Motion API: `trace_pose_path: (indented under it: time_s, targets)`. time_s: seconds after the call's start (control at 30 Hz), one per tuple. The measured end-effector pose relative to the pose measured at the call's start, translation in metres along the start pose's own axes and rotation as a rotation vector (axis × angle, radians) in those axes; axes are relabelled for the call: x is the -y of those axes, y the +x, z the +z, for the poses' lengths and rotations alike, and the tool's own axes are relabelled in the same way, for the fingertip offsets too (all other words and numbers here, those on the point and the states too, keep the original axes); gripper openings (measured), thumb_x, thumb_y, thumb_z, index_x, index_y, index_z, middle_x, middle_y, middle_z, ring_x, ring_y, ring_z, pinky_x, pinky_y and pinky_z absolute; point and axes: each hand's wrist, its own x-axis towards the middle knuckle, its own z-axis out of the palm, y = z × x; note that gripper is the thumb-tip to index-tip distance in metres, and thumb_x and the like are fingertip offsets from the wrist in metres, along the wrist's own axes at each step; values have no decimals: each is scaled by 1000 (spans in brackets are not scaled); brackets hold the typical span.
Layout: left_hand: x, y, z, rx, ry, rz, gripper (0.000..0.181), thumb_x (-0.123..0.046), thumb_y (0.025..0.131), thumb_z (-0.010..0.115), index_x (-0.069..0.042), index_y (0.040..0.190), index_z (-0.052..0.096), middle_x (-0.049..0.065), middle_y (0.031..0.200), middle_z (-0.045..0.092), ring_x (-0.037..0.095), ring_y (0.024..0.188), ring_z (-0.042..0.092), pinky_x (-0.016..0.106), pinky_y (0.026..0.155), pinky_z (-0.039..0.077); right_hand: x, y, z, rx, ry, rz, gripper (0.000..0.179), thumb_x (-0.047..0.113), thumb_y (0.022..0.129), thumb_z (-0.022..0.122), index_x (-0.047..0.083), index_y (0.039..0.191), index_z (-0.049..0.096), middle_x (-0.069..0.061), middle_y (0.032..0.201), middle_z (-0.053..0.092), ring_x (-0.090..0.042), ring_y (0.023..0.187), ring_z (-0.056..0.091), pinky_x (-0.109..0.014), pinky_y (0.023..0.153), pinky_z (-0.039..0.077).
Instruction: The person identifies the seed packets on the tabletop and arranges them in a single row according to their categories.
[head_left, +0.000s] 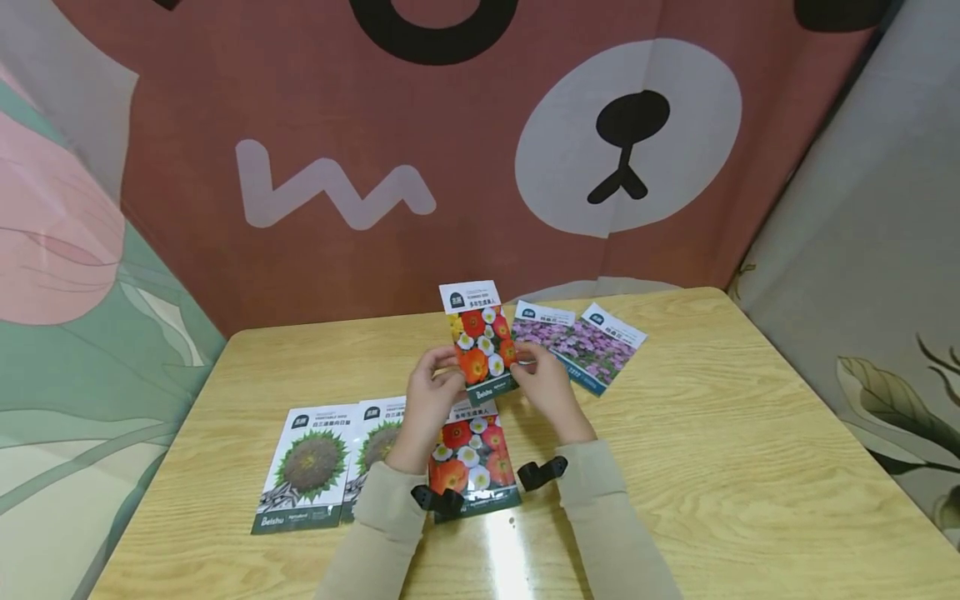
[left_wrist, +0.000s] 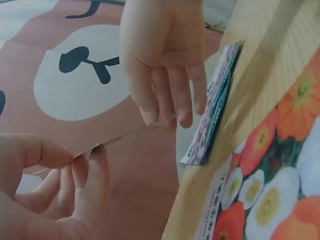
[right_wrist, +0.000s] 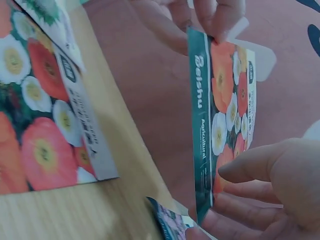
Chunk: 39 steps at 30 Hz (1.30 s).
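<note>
A seed packet (head_left: 483, 342) with orange, red and white poppies is held up above the table, its printed face toward the head camera. My left hand (head_left: 430, 400) pinches its left edge between thumb and fingers. At the opposite edge my right hand (head_left: 553, 390) grips it, thumb (right_wrist: 250, 167) on the front and fingers behind. From the left wrist the packet (left_wrist: 120, 137) appears almost edge-on. Below lies a matching poppy packet (head_left: 472, 458), its top overlapped by the held one in the head view.
Two sunflower packets (head_left: 311, 471) lie at the left, the second (head_left: 375, 442) partly hidden by my left arm. Two overlapping purple-flower packets (head_left: 609, 343) lie at the back right. Behind the wooden table (head_left: 720, 467) hangs a cloth (head_left: 322, 267) with a bear print.
</note>
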Motion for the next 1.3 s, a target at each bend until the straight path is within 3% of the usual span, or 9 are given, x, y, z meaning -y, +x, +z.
trace_pose_path:
  time_s: [0.17,0.47,0.7,0.87,0.97,1.17,1.3]
  targets:
    - [-1,-2,1,101,8,-40,39,3,93,52,2,132,53,19,123,58,15,90,62,39,76,59,0,1,-12,-27,12,7,45,6,97,62,0,141,55,-23,123,64,-38,108,64,-48,86,56]
    - [3,-6,5,227,29,-68,38,5,90,51,3,127,51,20,118,58,15,80,62,35,68,58,5,0,-34,-48,5,60,51,5,99,62,7,148,48,-23,130,59,-38,109,61,-47,84,55]
    - [7,-9,11,266,63,-116,36,5,91,52,2,127,51,17,111,59,16,81,62,37,65,58,3,1,-44,-68,1,89,54,5,98,61,7,150,46,-24,131,58,-38,112,59,-49,90,53]
    - [12,-14,15,268,111,-146,27,-1,96,52,2,124,51,12,100,58,22,77,62,38,66,61,0,0,-50,-74,-50,82,56,4,97,59,5,150,44,-25,126,61,-35,103,61,-46,85,53]
    - [14,-16,17,273,120,-166,22,-4,99,52,3,120,53,10,95,57,23,73,61,39,66,62,-3,-1,-55,-40,-89,72,57,3,96,59,4,151,42,-27,124,61,-34,97,60,-45,80,53]
    - [17,-18,21,297,159,-192,16,-6,102,53,5,113,58,11,89,59,17,70,63,37,63,62,-8,-2,-64,25,-151,58,56,1,97,59,0,150,41,-29,117,63,-39,101,62,-50,85,53]
    - [18,-19,23,337,188,-210,15,-8,103,54,5,108,60,10,80,62,14,64,64,36,62,62,-12,-3,-68,49,-181,51,55,1,96,61,-2,148,44,-26,108,63,-35,91,61,-43,76,52]
